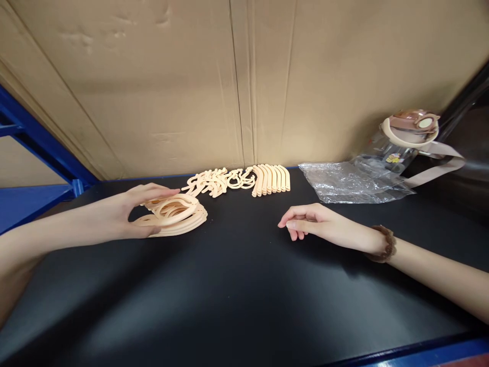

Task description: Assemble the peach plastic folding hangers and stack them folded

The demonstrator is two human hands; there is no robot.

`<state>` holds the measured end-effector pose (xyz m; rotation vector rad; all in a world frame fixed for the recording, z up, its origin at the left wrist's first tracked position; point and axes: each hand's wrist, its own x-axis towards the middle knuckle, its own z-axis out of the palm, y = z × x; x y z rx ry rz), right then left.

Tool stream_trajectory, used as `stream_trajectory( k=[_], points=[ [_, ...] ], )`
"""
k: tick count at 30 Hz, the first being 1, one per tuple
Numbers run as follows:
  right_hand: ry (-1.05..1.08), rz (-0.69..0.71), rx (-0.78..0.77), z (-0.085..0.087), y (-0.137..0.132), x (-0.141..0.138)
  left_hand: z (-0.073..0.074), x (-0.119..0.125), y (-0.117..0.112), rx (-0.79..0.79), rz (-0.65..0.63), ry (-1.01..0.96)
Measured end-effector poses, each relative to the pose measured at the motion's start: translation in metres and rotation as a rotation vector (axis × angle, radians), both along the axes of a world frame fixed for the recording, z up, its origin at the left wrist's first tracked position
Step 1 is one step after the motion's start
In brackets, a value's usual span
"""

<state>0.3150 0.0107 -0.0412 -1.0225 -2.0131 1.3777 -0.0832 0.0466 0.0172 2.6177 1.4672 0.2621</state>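
My left hand [133, 211] is at a stack of flat, beige, looped plastic pieces [191, 224] that look like hanger bodies. Its thumb and fingers are closed around the top piece [181, 216], which sits tilted above the others. To the right, my right hand [311, 221] hovers low over the black tabletop [237, 290] with loosely bent fingers, slightly apart, and nothing visible in them. Behind the stack lies a loose heap of small beige hooks [208, 182]. Beside the heap, several curved beige arm pieces [271, 179] form a neat row.
A clear plastic bag [344, 181] lies at the back right. Partly behind it, a transparent bottle [401, 148] with a brown lid and pale strap leans over. Brown cardboard [171, 92] walls off the back; a blue metal frame [42, 148] stands at left.
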Motion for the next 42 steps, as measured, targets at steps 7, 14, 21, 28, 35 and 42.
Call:
stream_trajectory(
  k=[7,14,21,28,35,42],
  points=[
    [-0.002,0.013,0.001,0.001,-0.001,0.000,0.002,0.010,-0.005,-0.018,-0.013,-0.005],
    [-0.018,0.019,0.000,0.001,-0.001,0.000,-0.002,0.008,-0.003,-0.028,-0.023,0.001],
    [-0.028,0.026,0.004,0.002,-0.001,-0.001,-0.006,0.005,-0.001,-0.021,-0.064,0.025],
    [-0.021,0.028,-0.002,0.003,-0.002,0.000,-0.005,0.007,-0.002,-0.053,-0.034,0.018],
    [-0.033,0.026,0.007,0.002,-0.002,0.000,-0.007,0.006,0.000,-0.033,-0.045,0.045],
    [-0.031,0.031,0.009,-0.001,0.000,0.000,-0.004,0.008,0.004,-0.145,0.067,0.111]
  ],
)
